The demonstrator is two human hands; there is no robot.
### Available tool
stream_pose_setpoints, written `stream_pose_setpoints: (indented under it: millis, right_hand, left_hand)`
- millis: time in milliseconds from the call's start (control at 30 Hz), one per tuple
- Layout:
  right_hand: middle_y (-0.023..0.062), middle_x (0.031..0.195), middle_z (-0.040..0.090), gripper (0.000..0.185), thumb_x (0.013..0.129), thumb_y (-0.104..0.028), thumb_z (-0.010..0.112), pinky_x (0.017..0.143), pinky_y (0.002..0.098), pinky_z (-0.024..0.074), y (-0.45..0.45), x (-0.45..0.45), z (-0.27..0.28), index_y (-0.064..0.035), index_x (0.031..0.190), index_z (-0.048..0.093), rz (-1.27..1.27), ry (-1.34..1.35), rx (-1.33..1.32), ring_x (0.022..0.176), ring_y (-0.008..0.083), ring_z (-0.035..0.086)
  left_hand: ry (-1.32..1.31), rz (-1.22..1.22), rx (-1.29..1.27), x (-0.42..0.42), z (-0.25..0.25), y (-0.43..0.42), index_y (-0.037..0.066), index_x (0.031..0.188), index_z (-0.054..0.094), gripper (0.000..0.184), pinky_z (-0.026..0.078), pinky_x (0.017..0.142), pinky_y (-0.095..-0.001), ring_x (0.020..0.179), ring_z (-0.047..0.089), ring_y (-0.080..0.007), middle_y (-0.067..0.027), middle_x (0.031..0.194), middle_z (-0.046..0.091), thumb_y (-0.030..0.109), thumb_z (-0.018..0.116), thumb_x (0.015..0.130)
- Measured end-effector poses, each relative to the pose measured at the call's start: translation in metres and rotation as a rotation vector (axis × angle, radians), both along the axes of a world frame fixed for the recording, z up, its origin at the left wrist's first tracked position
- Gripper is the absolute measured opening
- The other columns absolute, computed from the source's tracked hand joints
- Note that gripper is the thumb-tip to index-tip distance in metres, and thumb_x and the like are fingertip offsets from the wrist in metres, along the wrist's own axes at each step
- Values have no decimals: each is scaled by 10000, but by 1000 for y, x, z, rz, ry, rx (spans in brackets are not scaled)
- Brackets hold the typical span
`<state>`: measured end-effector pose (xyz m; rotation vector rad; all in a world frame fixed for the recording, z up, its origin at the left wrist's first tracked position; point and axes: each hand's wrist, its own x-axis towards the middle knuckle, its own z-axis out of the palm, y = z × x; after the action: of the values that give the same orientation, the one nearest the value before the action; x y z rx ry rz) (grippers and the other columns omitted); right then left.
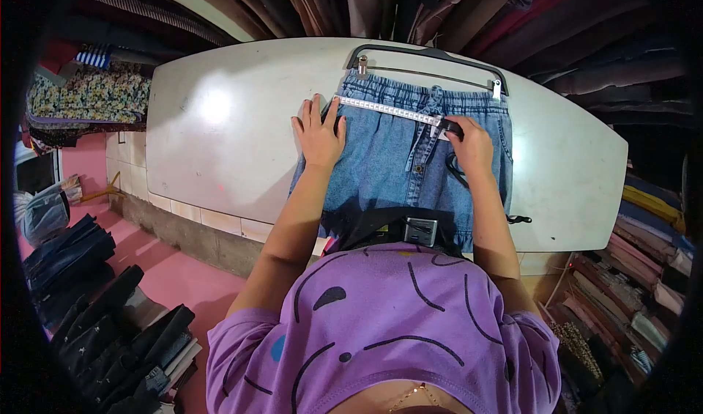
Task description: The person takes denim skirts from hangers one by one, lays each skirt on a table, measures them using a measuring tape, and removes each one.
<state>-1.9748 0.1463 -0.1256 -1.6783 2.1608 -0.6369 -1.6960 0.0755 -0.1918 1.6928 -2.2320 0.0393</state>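
A pair of blue denim shorts (373, 139) with an elastic waistband and a drawstring lies on the white table. It is clipped to a black hanger (432, 58). My left hand (320, 137) rests flat with fingers spread at the left edge of the shorts, a fingertip at the tape's end. A white measuring tape (388, 109) runs from there across the shorts, just below the waistband. My right hand (472, 146) is closed around the black case of the tape measure (448, 128), right of the drawstring. A dark strap hangs below that hand.
The white table (220, 143) has rounded ends. Dark garments (469, 11) hang along the back. Folded patterned clothes (88, 95) sit at the left, and stacked dark trousers (110, 341) lie low on the left. Folded fabrics (630, 267) fill the right side.
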Motion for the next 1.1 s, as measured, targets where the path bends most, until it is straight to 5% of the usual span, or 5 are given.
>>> stream_pose_setpoints:
  millis: [1100]
  right_hand:
    - [95, 828, 664, 309, 677, -36, 697, 666, 356, 480, 37, -151, -2, -153, 962, 672, -212, 37, 182, 750, 262, 632]
  left_hand:
    - [-72, -11, 2, 1, -4, 0, 230, 1259, 510, 401, 270, 971, -548, 1237, 353, -327, -114, 1325, 420, 279, 515, 860]
